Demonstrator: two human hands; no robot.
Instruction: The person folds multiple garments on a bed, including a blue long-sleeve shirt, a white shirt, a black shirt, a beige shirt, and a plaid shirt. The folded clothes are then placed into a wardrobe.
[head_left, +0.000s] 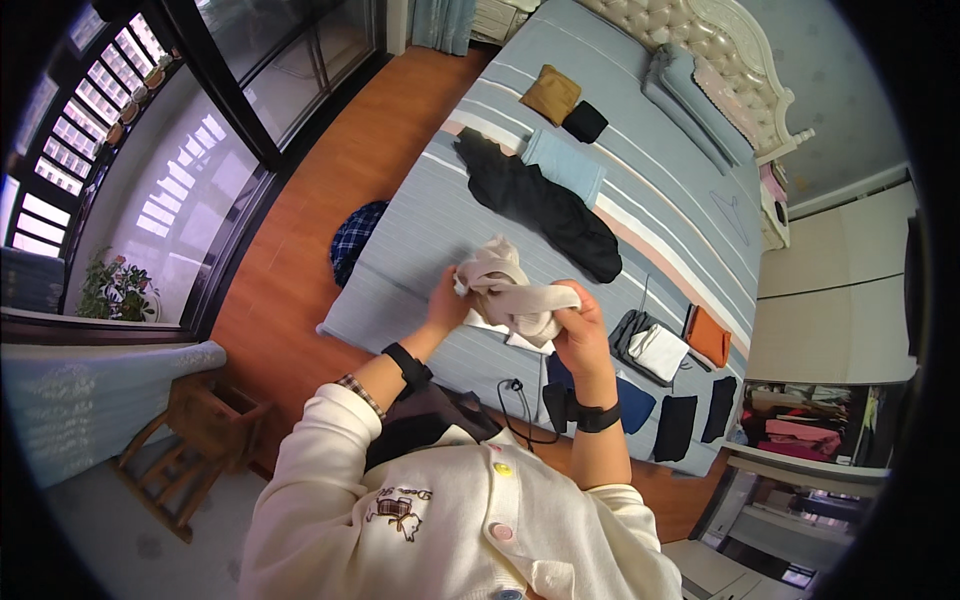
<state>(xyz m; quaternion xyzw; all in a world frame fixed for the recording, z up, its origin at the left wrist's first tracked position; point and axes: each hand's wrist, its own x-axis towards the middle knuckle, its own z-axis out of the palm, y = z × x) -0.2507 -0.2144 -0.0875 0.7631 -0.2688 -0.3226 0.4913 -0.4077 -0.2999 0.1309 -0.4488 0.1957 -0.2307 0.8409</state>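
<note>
Both my hands hold a bunched beige knitted garment (517, 296) in the air over the bed (420, 262). My left hand (450, 298) grips its left side; my right hand (583, 326) pinches a pale band at its right end. Beyond it a crumpled black garment (540, 206) lies across the striped cover. Behind that are a folded light blue cloth (564, 166), a mustard folded piece (551, 94) and a small black one (585, 121). White cloth (529, 343) shows partly beneath the garment in my hands.
To the right lie a white folded cloth (658, 352) on dark clothing, an orange folded piece (708, 336), dark blue cloth (634, 401) and black folded pieces (676, 427). A black cable (516, 385) hangs at the near edge. A wooden chair (199, 431) stands at lower left.
</note>
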